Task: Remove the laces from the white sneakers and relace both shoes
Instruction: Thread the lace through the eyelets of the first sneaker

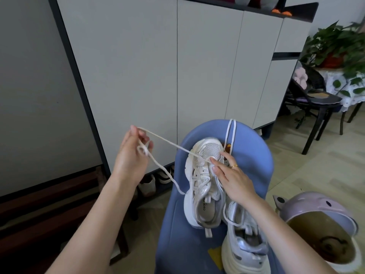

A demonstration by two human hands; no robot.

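Held taut by the left hand [134, 153], the lace [173, 148] runs from ten o'clock to the sneaker [205, 175], pinned under the flat right hand [233, 175], toe at twelve.

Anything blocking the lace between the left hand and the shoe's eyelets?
Nothing visible. The lace runs free through the air from the left hand to the front eyelets of the upper sneaker; the right hand presses on the tongue beside it.
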